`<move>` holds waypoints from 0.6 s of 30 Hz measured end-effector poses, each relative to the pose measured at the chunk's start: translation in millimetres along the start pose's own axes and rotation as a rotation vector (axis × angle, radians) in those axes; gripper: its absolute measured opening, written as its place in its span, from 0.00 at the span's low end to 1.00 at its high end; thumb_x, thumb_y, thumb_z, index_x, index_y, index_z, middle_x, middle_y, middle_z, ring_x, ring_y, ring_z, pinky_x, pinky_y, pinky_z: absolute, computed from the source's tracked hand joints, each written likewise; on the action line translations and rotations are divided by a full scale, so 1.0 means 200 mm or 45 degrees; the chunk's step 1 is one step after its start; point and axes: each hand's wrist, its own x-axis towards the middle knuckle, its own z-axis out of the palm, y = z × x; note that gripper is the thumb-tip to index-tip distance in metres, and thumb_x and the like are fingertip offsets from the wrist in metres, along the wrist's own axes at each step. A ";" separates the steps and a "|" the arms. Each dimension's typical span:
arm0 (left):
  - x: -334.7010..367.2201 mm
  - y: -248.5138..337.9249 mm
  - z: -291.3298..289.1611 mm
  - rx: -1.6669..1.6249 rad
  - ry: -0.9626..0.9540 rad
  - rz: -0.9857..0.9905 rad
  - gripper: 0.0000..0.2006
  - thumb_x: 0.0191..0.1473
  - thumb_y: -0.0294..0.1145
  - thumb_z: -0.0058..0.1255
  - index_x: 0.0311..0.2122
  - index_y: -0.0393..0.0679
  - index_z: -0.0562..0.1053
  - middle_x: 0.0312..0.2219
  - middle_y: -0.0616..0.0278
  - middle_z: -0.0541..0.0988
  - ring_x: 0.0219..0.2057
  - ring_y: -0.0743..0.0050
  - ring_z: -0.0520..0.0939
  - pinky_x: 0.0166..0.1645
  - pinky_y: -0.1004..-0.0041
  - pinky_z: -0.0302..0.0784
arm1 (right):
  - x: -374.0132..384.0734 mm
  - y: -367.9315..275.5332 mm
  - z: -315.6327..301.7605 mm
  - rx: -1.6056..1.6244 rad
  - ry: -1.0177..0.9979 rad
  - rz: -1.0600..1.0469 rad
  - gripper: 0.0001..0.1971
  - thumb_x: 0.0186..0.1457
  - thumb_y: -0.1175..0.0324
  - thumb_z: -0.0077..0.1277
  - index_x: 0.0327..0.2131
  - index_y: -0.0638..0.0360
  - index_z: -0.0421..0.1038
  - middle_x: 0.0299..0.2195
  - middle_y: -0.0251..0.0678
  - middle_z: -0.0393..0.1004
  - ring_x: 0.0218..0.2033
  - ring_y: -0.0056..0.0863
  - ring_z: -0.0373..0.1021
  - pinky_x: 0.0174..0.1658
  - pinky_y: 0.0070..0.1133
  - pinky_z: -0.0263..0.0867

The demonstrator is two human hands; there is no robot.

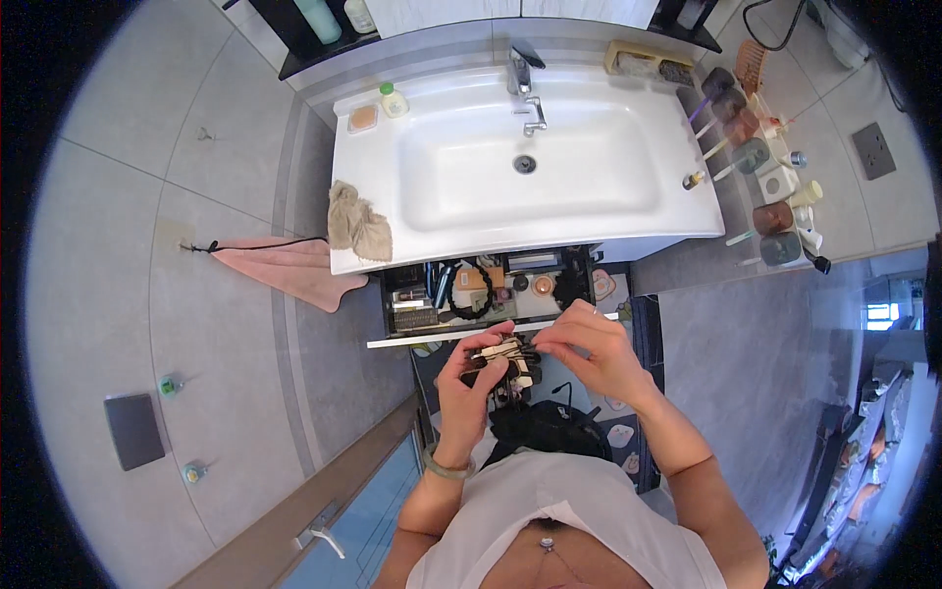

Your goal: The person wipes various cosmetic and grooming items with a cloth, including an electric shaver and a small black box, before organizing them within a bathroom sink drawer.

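Gripping a bundle of hair clips (502,355), dark and cream-coloured, the left hand (469,381) is curled shut around them from below, with a pale green bangle (447,467) on its wrist. The right hand (589,346) meets the bundle from the other side, its thumb and forefinger pinched on the end of one clip while the remaining fingers arch above. Both hands hover just in front of the open drawer (491,334) that juts out beneath the white washbasin (520,162), so the clips sit right at the drawer's front edge.

Inside the drawer lie a black hair tie ring (473,300), a blue tube, a comb and small round pots, all crowded together. On the washbasin's near left corner a beige cloth (357,224) is bunched up, and further left of the basin a pink towel (287,267) hangs on the tiled wall from a hook. At the basin's back rim stands a chrome tap (522,77), with a small green-capped bottle (393,100) and a soap dish (362,118) at the back left corner. To the right of the basin, a shelf (760,147) carries cups with toothbrushes and small jars.
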 end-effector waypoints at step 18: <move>0.01 0.00 0.02 0.017 -0.024 -0.106 0.12 0.52 0.24 0.49 0.43 0.38 0.68 0.51 0.51 0.71 0.45 0.69 0.77 0.47 0.72 0.76 | -0.01 -0.01 -0.09 0.228 -0.151 0.369 0.05 0.51 0.75 0.56 0.33 0.61 0.73 0.25 0.35 0.70 0.25 0.25 0.67 0.29 0.20 0.64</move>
